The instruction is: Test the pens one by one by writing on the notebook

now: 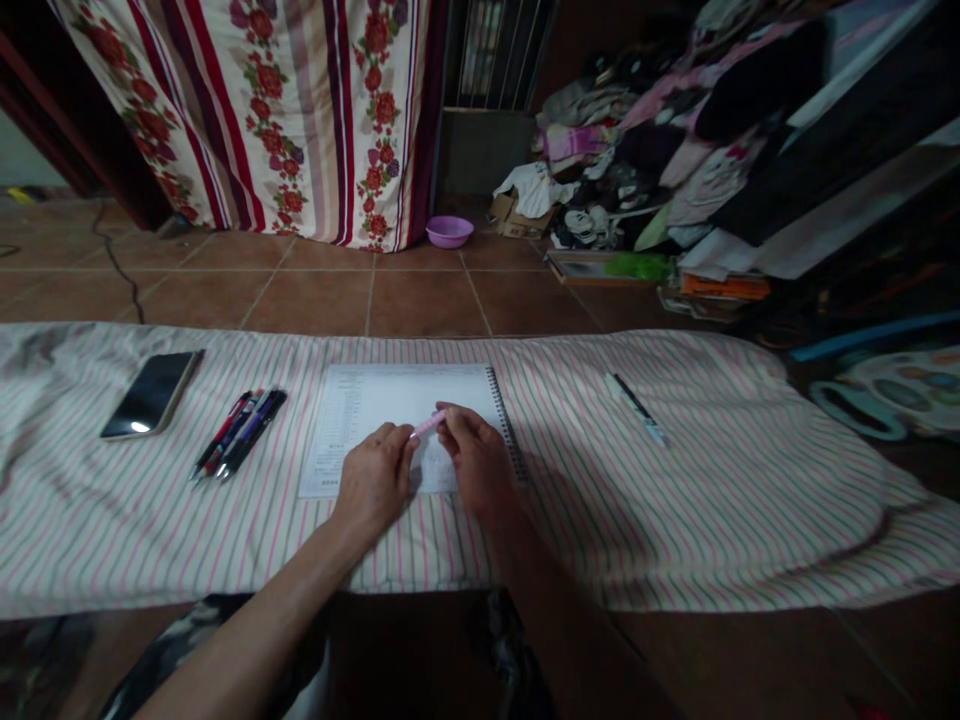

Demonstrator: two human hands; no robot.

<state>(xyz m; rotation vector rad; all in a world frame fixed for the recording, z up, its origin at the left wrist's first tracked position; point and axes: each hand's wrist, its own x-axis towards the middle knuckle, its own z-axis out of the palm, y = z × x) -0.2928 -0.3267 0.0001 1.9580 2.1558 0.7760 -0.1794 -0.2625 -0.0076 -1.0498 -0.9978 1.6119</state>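
Observation:
A pink pen (428,425) is held between my two hands above a spiral-bound notebook (390,385). My left hand (377,467) is closed on its lower left end, resting over the page. The fingers of my right hand (474,452) pinch the upper right end. Printed lines run down the notebook's left side, and its black coil lies along the right edge. Which end of the pen is the tip, I cannot tell. Several pens (238,432) lie bunched to the left of the notebook. A single slim pen (637,408) lies to its right.
A smartphone (152,394) lies at the left on the striped cloth (585,470). Beyond, on the tiled floor, are a purple basin (450,232), a floral curtain (315,120) and a heap of clothes (600,170). A blue-rimmed item (859,412) stands at the right.

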